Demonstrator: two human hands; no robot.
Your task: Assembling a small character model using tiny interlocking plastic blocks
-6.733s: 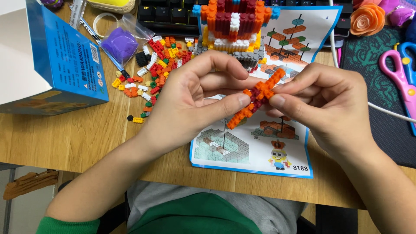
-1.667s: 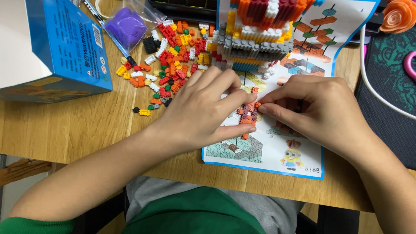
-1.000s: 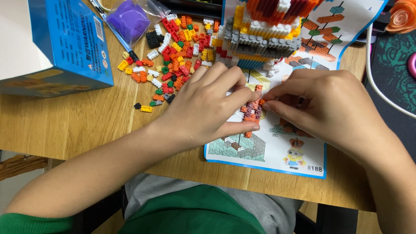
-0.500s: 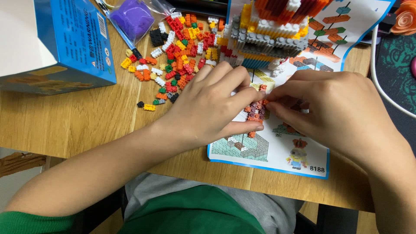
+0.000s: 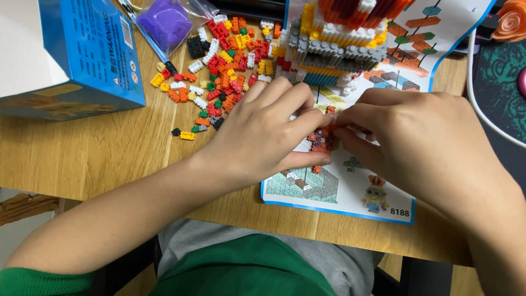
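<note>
Both hands meet over the instruction sheet (image 5: 350, 186) on the wooden table (image 5: 109, 148). My left hand (image 5: 263, 134) and my right hand (image 5: 416, 137) pinch a small orange brick piece (image 5: 320, 140) between their fingertips, low over the paper. Most of that piece is hidden by my fingers. Just behind the hands stands a partly built brick model (image 5: 339, 38) with grey, yellow, white and orange layers.
A pile of loose small bricks (image 5: 224, 71) in red, orange, yellow, white and black lies left of the model. A blue box (image 5: 71, 55) stands at the far left, a purple bag (image 5: 164, 22) behind the pile. A dark mat (image 5: 504, 82) with a white cable lies at the right.
The orange piece was earlier held up, long and in plain sight; now both hands press it low over the sheet. Over the last second the hands hardly move; the view drifts slightly.
</note>
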